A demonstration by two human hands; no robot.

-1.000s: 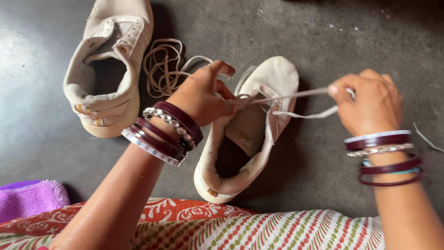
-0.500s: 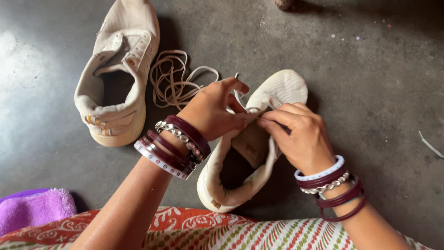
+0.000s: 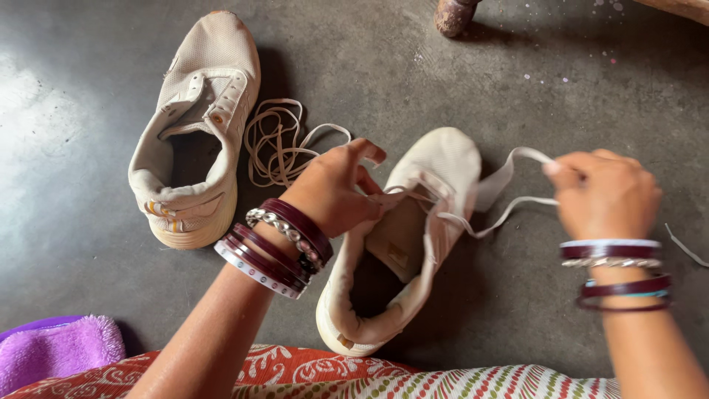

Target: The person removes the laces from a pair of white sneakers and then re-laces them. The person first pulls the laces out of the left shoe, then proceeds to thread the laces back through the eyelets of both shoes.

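Left hand (image 3: 336, 188) pins the near shoe (image 3: 402, 244), centre floor, fingers pressed on its eyelet flap, while right hand (image 3: 602, 192) at 3 o'clock pinches the lace (image 3: 509, 174) drawn taut; judgement: hold the flap firm and pull level so the lace seats flat.

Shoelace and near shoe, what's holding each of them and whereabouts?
The right hand pinches the shoelace near its free end, out to the side. The left hand grips the near shoe at its eyelet edge by the tongue.
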